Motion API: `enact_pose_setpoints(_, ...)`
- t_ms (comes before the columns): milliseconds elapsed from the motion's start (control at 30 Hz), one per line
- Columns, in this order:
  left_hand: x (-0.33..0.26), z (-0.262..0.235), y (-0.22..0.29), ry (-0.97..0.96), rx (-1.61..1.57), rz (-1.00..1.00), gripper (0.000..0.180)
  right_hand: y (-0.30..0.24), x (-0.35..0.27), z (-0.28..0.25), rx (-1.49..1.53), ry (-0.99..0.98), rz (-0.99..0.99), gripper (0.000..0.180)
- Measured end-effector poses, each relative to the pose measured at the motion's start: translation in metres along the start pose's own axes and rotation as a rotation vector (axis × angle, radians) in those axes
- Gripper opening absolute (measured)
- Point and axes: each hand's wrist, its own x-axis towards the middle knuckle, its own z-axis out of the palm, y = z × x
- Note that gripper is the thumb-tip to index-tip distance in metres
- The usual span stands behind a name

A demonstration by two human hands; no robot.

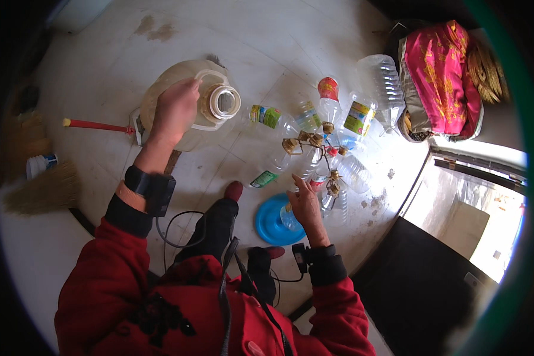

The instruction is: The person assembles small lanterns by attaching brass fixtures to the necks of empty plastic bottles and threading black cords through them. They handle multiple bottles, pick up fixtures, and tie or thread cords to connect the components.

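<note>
My left hand (178,113) is closed at the carrying handle of a big translucent plastic jug (163,98), which has a round white neck (224,102). My right hand (306,206) hangs over the edge of a blue round plastic basin (266,221), thumb and index finger stretched out and apart. Beside that hand, over the basin, shows a clear plastic piece (289,218); whether the hand touches it I cannot tell. Just beyond its fingertips is a cluster of clear empty bottles, among them a red-labelled one (328,89) and a green-labelled one (359,118).
Dried brown seed pods on twigs (314,139) rise among the bottles. A bag with pink, gold-patterned cloth (436,77) stands at the far right, next to a ribbed clear container (382,86). A straw broom (47,187) and a red stick (98,125) lie left. A dark door panel (424,279) is at right.
</note>
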Motion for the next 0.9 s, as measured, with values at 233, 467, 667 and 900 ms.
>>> enact_pose_setpoints(233,-0.001,0.012,0.005,-0.081,-0.546,-0.28,0.018,0.002,-0.008,-0.01,0.047,0.053,0.032,0.041)
enact_pose_setpoints(467,-0.039,0.075,0.038,-0.313,-0.657,-0.293,0.016,-0.038,-0.015,-0.055,0.371,0.255,-0.053,0.043)
enact_pose_setpoints(667,-0.091,0.147,0.061,-0.517,-0.576,-0.289,0.02,-0.037,-0.038,-0.075,0.675,0.301,-0.112,0.044)
enact_pose_setpoints(900,-0.116,0.167,0.091,-0.512,-0.551,-0.237,0.014,0.036,-0.115,-0.081,0.782,0.402,0.13,0.045)
